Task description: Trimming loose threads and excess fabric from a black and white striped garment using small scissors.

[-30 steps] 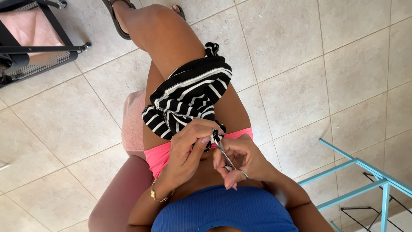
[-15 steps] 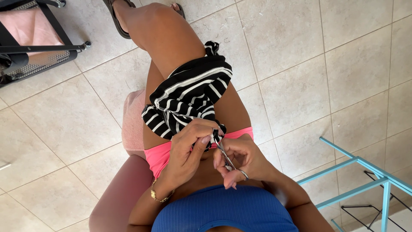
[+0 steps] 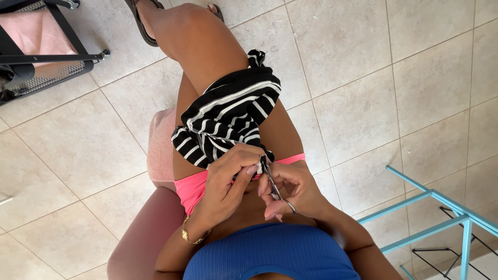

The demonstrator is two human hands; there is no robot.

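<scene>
A black and white striped garment [image 3: 228, 114] lies draped over my thighs. My left hand [image 3: 228, 179] pinches its near edge between thumb and fingers; a gold bracelet sits on that wrist. My right hand [image 3: 290, 194] holds small metal scissors [image 3: 272, 184], fingers through the loops, with the blades pointing up at the pinched fabric edge right beside my left fingertips. I am seated in a blue top and pink shorts.
A pink padded seat [image 3: 161, 148] shows under my left thigh. A black metal rack with pink cloth [image 3: 36, 46] stands at upper left. A light blue metal frame [image 3: 441, 212] stands at lower right. Beige floor tiles [image 3: 389, 83] surround me.
Almost nothing differs. Both hands stay at the fabric edge with the scissors, shifting only slightly.
</scene>
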